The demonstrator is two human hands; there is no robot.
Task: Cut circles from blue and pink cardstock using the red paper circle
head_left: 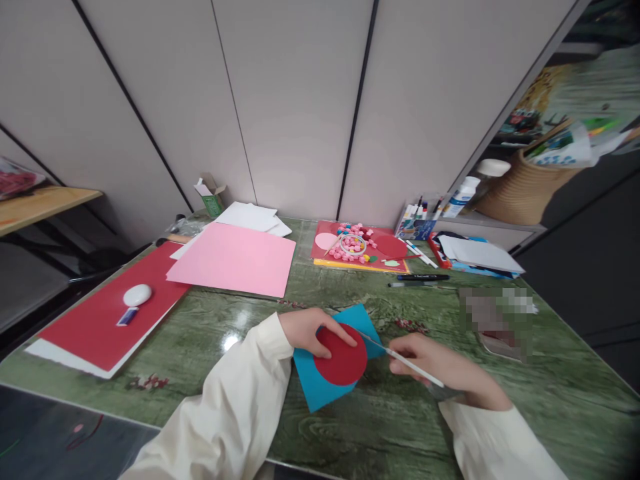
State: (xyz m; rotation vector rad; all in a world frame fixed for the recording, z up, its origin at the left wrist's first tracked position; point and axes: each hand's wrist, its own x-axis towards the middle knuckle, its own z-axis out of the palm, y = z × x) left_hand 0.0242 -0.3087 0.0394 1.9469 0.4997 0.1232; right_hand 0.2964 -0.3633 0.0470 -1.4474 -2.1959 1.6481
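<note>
My left hand [313, 332] lies with thumb and forefinger spread, pressing a red paper circle [345, 363] down. Beneath that circle is a blue paper square [315, 393], turned at an angle on the table. A slim white pen-like tool [417, 369] is pinched in my right hand [435, 360]. Its thin tip reaches the upper right edge of the red circle, over the blue paper. Whether it is a pen or a craft knife I cannot tell.
Pink sheets [235, 260] and red card [115, 313], bearing a white oval object [137, 295], lie left. Behind are small pink pieces [350, 247]; pens [423, 277] lie right of them. A phone-like object [500, 333], partly pixelated, is near the right edge of the green table [210, 347].
</note>
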